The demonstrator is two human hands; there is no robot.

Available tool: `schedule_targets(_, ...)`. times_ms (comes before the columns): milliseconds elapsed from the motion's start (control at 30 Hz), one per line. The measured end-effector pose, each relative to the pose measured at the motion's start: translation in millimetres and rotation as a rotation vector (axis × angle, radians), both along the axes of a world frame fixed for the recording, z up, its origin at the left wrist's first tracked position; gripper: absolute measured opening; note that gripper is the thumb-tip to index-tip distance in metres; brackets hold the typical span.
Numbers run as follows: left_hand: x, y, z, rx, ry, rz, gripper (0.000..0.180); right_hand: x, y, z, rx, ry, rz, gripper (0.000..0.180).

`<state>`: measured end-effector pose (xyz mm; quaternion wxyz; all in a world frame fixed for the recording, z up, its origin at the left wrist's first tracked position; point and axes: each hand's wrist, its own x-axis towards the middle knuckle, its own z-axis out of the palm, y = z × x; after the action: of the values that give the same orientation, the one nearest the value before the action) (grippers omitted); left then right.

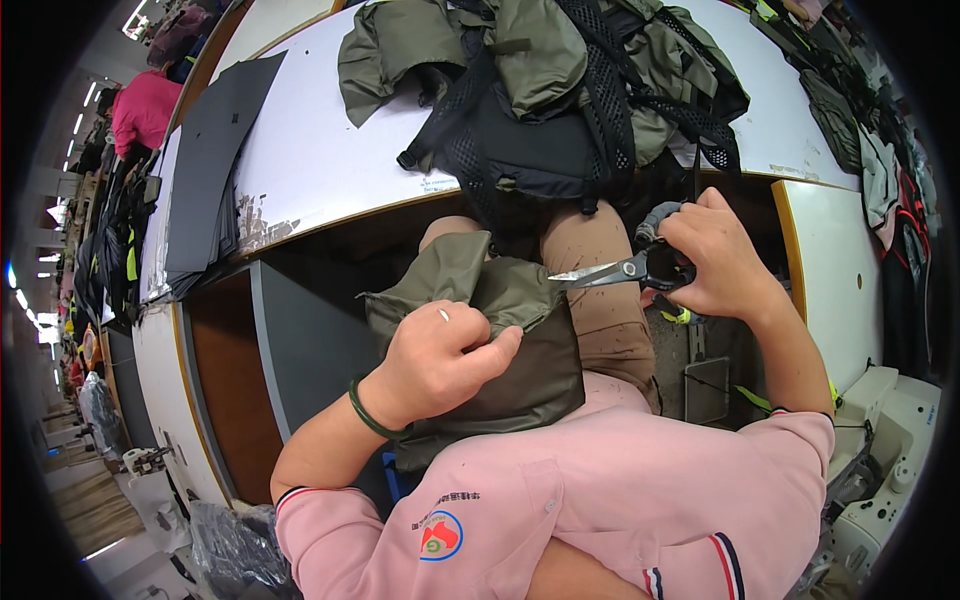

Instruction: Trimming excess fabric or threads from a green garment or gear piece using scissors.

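Note:
Across my lap lies an olive-green fabric piece (510, 375), part of it folded up toward my knees. My left hand (445, 350) is closed on its upper edge, thumb and fingers pinching the cloth. In my right hand (720, 255) is a pair of scissors (620, 271) with black handles and metal blades. The blades point left, their tips at the right corner of the fabric. They look nearly closed. Whether a thread or cloth lies between the tips is too small to tell.
On the white table (330, 140) ahead lie olive and black backpacks (540, 110) with mesh straps. Dark grey sheets (215, 160) are stacked at its left. A sewing machine (885, 470) stands at the lower right. A person in pink (145, 110) is at the far left.

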<state>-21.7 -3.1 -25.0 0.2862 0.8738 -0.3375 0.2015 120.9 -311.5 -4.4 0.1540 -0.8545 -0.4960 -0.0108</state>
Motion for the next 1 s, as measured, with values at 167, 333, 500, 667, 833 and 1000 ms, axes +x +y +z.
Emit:
schedule_targets(167, -1.7, -1.3, -1.7, 0.046, -0.061, 0.014, 0.024, -5.1, -2.9, 10.3, 0.027, -0.117, -0.027, 0.052)
schedule_targets(333, -2.7, -3.0, -2.9, 0.047, -0.063, 0.021, 0.024, -10.3, -4.8, 9.9, 0.021, -0.176, -0.021, 0.049)
schedule_targets(500, -2.1, -5.9, -3.4, 0.042, -0.068, 0.028, 0.023, -15.5, 1.5, 6.5, 0.042, -0.151, -0.002, 0.045)
schedule_targets(667, -1.8, -7.5, -2.5, 0.032, -0.071, 0.036, 0.021, -15.4, 3.7, -1.8, 0.07, -0.181, 0.004, 0.04)
schedule_targets(833, -1.2, -7.0, -7.4, -0.042, -0.034, 0.036, 0.028, -11.8, -1.0, -6.5, 0.056, -0.147, -0.009, 0.043)
schedule_targets(1000, -0.7, -2.8, -2.7, -0.22, 0.276, 0.078, 0.023, -9.7, -2.6, -4.4, 0.056, -0.098, -0.057, 0.047)
